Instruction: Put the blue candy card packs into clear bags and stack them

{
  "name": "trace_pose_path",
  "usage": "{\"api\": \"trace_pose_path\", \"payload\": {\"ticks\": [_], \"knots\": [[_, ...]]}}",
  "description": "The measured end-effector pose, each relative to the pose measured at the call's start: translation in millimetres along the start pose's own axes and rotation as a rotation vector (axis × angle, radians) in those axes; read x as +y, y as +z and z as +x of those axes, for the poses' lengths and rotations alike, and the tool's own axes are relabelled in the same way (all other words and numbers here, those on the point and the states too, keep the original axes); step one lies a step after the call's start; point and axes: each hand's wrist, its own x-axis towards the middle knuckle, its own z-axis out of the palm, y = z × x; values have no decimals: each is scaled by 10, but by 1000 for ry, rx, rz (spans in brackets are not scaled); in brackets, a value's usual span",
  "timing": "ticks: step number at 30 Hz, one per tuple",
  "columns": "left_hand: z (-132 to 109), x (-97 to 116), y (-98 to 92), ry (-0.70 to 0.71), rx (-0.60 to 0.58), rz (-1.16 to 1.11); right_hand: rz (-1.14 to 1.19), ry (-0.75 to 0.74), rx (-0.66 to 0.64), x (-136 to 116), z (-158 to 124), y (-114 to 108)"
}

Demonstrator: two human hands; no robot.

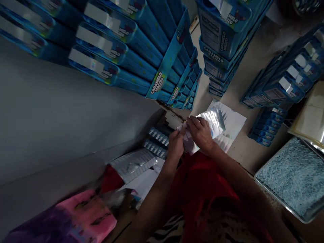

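Note:
Both my hands are on a shiny silver sheet (214, 122), which looks like foil sticker sheet, above the table's near edge. My left hand (176, 141) pinches its left edge between thumb and fingers. Across the middle of the sheet lies my right hand (201, 132), its fingers bent over and meeting near the left thumb. What sits between the fingertips is too small to make out. Under the silver sheet, more pale printed sheets (234, 118) rest on the table.
Stacked blue candy boxes (141, 64) rise at the left, with another stack (220, 44) behind and more boxes (283, 81) at the right. A metal tray (291, 168) of small light-blue pieces stands at right. A pink and purple bag (88, 212) lies lower left, near a silver package (135, 165).

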Motion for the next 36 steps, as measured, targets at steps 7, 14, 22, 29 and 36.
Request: {"api": "trace_pose_path", "payload": {"ticks": [7, 14, 22, 29, 36], "knots": [[-92, 177, -18, -112, -92, -64, -75, -100, 34, 60, -553, -25], [-108, 416, -79, -100, -229, 130, 364, 146, 335, -256, -910, -621], [493, 166, 541, 392, -178, 632, 1316, 1043, 638, 67, -1036, -1148], [-334, -194, 1097, -69, -566, 335, 1288, 1107, 647, 561, -1398, -1252], [-840, -356, 1600, -707, -871, -35, 969, 961, 668, 675, -1640, -1245]]}}
